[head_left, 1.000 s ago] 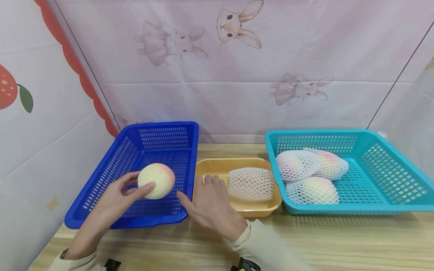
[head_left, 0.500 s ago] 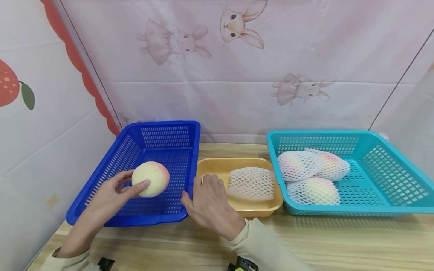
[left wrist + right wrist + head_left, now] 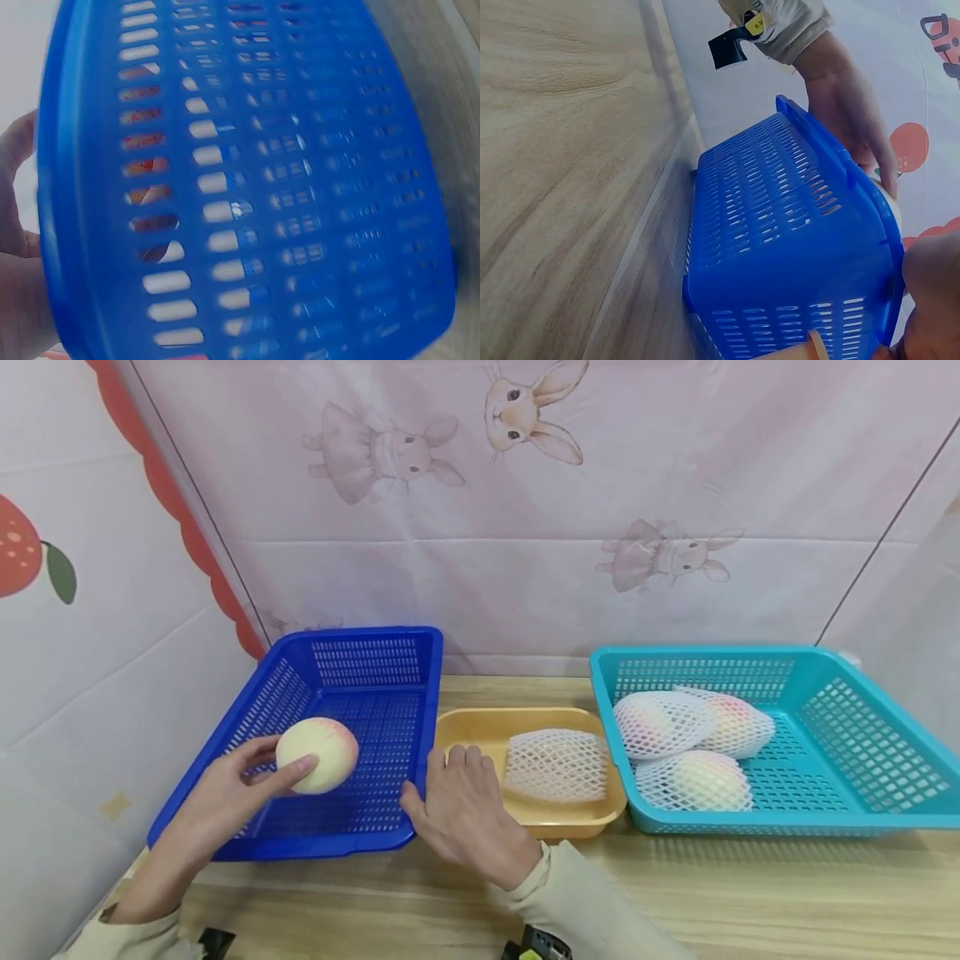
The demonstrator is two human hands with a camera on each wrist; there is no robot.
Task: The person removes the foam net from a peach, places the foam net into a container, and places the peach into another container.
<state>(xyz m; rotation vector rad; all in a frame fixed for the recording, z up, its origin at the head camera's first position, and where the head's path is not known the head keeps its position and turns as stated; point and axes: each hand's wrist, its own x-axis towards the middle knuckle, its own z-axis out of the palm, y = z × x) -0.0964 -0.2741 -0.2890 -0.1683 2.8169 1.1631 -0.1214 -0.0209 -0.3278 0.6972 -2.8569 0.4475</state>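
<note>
Grips with the left hand (image 3: pixel 228 783), lower left of the head view; angles the right hand (image 3: pixel 468 814) at lower centre, back upward, thumb spread.

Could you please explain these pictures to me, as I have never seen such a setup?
There is no machine here: somebody works bare-handed. The wide picture is taken from the head, the two others from the wrists. On the pale wood-grain table stand a blue slotted plastic basket, a yellow plastic tray with white foam netting, and a teal plastic basket with three net-wrapped peaches. The left hand holds a round, bare, cream and pink peach over the blue basket; the right hand rests at that basket's edge.
</note>
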